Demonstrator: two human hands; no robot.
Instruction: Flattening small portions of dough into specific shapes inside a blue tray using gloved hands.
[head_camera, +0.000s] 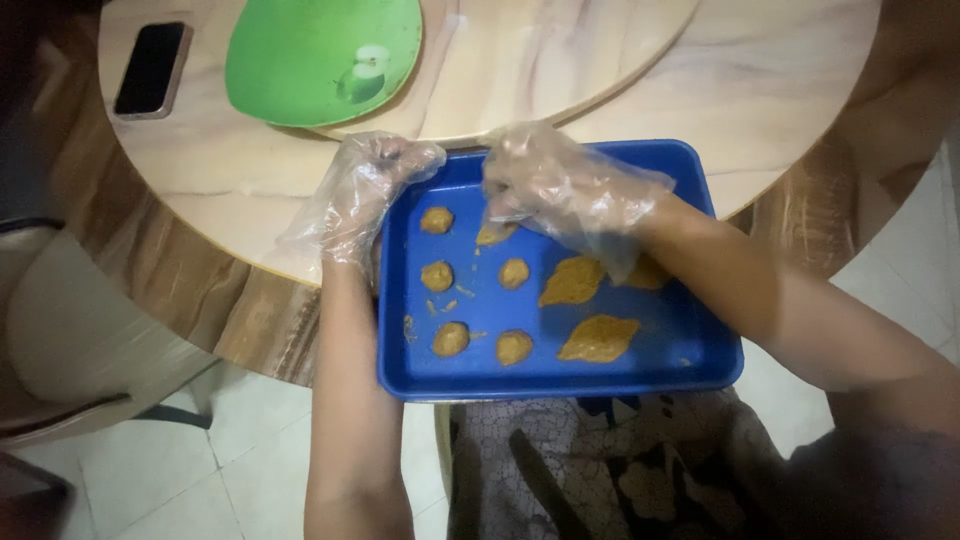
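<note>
Right hand (570, 190): gloved in loose clear plastic, fingers bent down and bunched at a dough piece (493, 234) on the tray; whether they pinch it cannot be told through the glove.

Left hand (365, 195): same kind of glove, fingers loosely curled over the tray's rim at 10 o'clock, thumb side hidden.

Tray (700, 350): blue, rectangular, overhanging the table edge toward the person.

Dough balls (437, 275): five small tan lumps in the tray's left half, from 10 to 7 o'clock, set apart from one another, crumbs between them.

Flat pieces (598, 338): leaf-shaped, tan, at 3 to 5 o'clock; a third is partly under the right wrist.

Table (790, 90): round, pale marbled top, wood edge.

Plate (300, 60): green, at 11 o'clock of the tray.

Phone (152, 70): dark, far left at 10 o'clock.
</note>
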